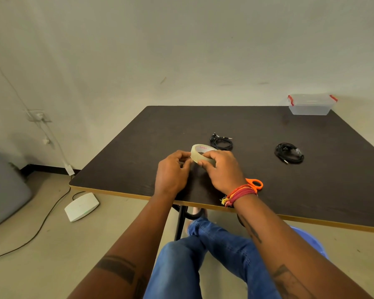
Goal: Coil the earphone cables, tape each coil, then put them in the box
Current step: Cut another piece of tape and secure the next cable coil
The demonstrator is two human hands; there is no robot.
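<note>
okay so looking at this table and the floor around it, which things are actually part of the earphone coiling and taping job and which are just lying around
Part of the job:
- tape roll, held by the right hand, with the left hand at its edge
- two coiled earphone cables
- clear box, far corner
- orange scissors, probably for cutting tape

Just lying about:
- white device on the floor
- grey bin

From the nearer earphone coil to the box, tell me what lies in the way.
Nothing visible does. The nearer coil lies past the tape roll, and bare table runs from it to the clear box at the far right corner. The second coil lies off to the right.
</note>
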